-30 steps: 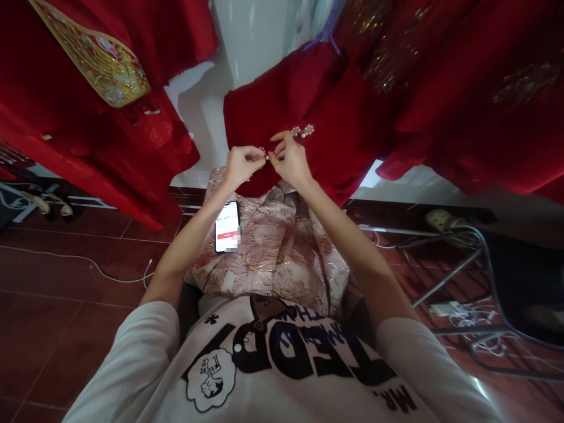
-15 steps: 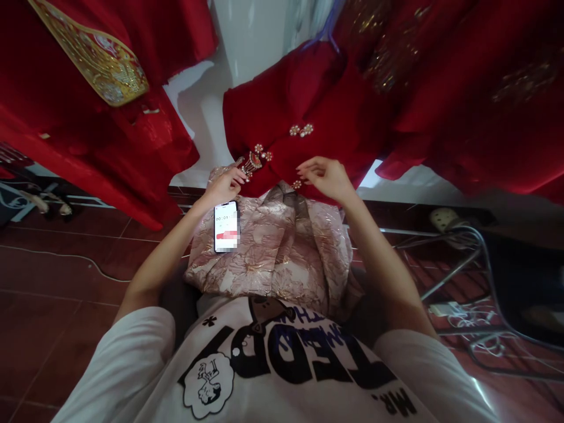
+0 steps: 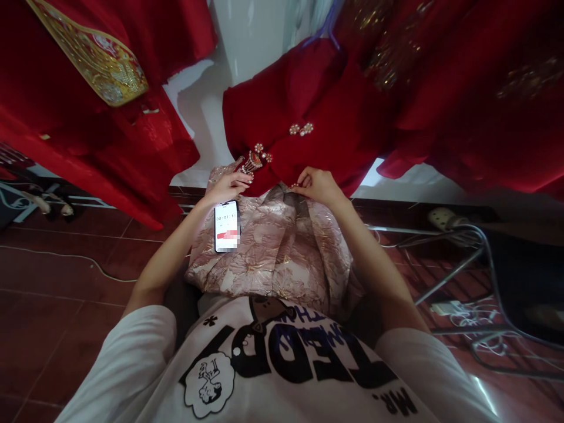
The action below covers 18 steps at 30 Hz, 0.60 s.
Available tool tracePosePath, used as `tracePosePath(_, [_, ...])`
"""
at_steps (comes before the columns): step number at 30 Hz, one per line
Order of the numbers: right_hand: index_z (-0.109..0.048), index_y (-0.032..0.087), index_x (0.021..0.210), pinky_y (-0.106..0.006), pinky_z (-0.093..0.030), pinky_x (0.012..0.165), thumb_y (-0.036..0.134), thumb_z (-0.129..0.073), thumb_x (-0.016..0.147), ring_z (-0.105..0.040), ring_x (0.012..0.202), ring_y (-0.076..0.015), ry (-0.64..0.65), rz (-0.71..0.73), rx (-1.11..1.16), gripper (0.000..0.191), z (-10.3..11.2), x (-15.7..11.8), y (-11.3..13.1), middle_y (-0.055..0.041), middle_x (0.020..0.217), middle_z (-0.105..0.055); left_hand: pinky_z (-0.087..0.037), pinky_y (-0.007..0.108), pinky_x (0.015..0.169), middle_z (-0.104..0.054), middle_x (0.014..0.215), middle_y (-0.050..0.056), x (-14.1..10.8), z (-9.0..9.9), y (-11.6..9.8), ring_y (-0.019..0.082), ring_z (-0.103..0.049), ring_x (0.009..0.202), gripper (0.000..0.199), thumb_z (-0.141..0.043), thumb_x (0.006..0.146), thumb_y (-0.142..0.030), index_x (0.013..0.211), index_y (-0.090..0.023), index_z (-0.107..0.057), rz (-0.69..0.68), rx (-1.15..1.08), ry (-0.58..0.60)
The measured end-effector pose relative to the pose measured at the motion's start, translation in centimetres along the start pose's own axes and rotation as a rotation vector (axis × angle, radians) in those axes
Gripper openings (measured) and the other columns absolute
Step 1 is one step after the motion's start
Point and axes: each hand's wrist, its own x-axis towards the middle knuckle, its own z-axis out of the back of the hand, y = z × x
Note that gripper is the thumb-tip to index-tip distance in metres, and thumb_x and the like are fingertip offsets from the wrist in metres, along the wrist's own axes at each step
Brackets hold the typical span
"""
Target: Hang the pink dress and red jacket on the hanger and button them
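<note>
Here, the right grip [image 3: 321, 185] pinches a beaded fastener [image 3: 295, 186] between fingertips; left grip [image 3: 230, 185] unclear.

Solid deep red colors a velvety garment [image 3: 339, 123], while dusty-pink brocade fabric [image 3: 259, 258] carries a floral pattern traced in metallic gold.
White and gold mark the garment's flower-shaped clasps [image 3: 301, 129]; the hanger [image 3: 328, 27] is purple, and black, blue and brown graphics pattern a white T-shirt [image 3: 282, 393].
</note>
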Motion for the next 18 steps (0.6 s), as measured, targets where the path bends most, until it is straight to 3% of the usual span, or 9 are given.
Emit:
tracePosePath(2, [-0.055,0.022,0.068,-0.031,-0.05,0.063,0.014,-0.084,0.066,-0.065,0.062,-0.0181,-0.018,0.027,0.033,0.031,-0.1,-0.1,0.1,0.0008,0.064,-0.065,-0.063,0.03,0.086,-0.079,0.113,0.012,0.2,-0.6,0.0,0.017,-0.078,0.092,0.036,-0.061,0.073,0.0,0.102,-0.015,-0.076,0.025,-0.015,-0.02])
tracePosePath(6, [-0.051,0.023,0.064,-0.032,-0.052,0.064,0.017,-0.081,0.069,-0.069,0.067,-0.0207,-0.038,0.022,0.117,0.031,0.2,-0.2,0.5,-0.0021,0.068,-0.069,-0.062,0.035,0.097,-0.08,0.099,0.011,0.2,-1.3,-0.3,0.018,-0.079,0.093,0.031,-0.063,0.074,0.0,0.099,-0.013,-0.075,0.004,0.023,-0.071])
tracePosePath(10, [-0.057,0.021,0.065,-0.032,-0.056,0.067,0.034,-0.09,0.063,-0.071,0.072,-0.0197,0.119,-0.005,0.365,0.036,0.2,-0.4,1.2,-0.0039,0.073,-0.073,-0.064,0.037,0.095,-0.08,0.094,0.011,-0.2,-1.4,-1.3,0.02,-0.079,0.091,0.025,-0.071,0.072,-0.004,0.094,-0.014,-0.077,-0.027,0.027,-0.045])
tracePosePath(14, [-0.059,0.019,0.068,-0.031,-0.058,0.07,0.047,-0.096,0.055,-0.069,0.073,-0.0157,0.233,-0.027,0.58,0.048,-1.3,-0.7,2.4,-0.0056,0.079,-0.074,-0.065,0.037,0.091,-0.08,0.09,0.01,-0.8,-2.0,-2.4,0.021,-0.079,0.087,0.019,-0.077,0.07,-0.01,0.089,-0.014,-0.078,-0.02,0.004,0.02])
tracePosePath(18, [-0.058,0.02,0.068,-0.033,-0.06,0.074,0.052,-0.096,0.055,-0.07,0.073,-0.0164,0.148,-0.039,0.612,0.052,-3.5,-1.1,3.4,-0.005,0.08,-0.074,-0.065,0.036,0.09,-0.08,0.091,0.009,-1.1,-3.3,-3.1,0.02,-0.078,0.087,0.016,-0.078,0.071,-0.012,0.087,-0.016,-0.075,-0.038,-0.012,0.06])
